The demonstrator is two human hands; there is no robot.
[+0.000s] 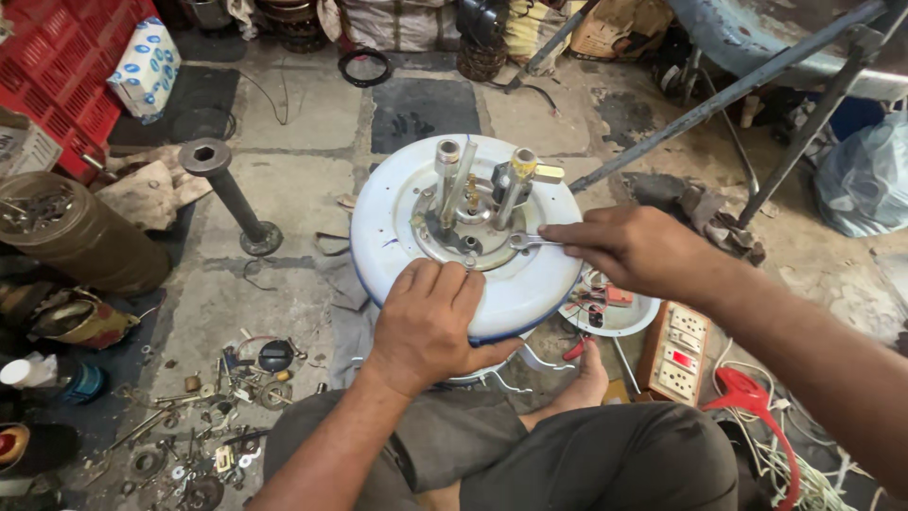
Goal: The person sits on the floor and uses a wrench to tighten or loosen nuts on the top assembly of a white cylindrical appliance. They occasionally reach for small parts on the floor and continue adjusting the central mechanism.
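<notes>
**Spanner on the flange of a white round tank**

Far left, a red plastic crate [57, 66] stands against the edge of the view, with a brown cylinder [80, 237] full of metal scraps lying below it. A dark pipe stand [227, 194] with a hexagonal socket top tilts on the concrete floor [284, 312], and loose washers, nuts and small parts [208, 416] are scattered near the person's left knee.

The left hand [430, 322] lies palm down on the near rim of the white round tank [530, 284], fingers spread flat over the curved top, pressing on it rather than closing round anything. The tank sits on the floor just in front of the crossed legs. In its middle is a metal flange plate [463, 227] from which several upright pipes and fittings [454, 180] rise.

The right hand [638, 251] comes in from the right, its grip clenched around the handle of a small spanner [530, 242], whose open end sits at the flange's edge.

Further right, a white dish [615, 312] holds small parts, then a switchboard with sockets [676, 350], a red-handled tool [757, 407] and a blue plastic bag [865, 175]
</notes>
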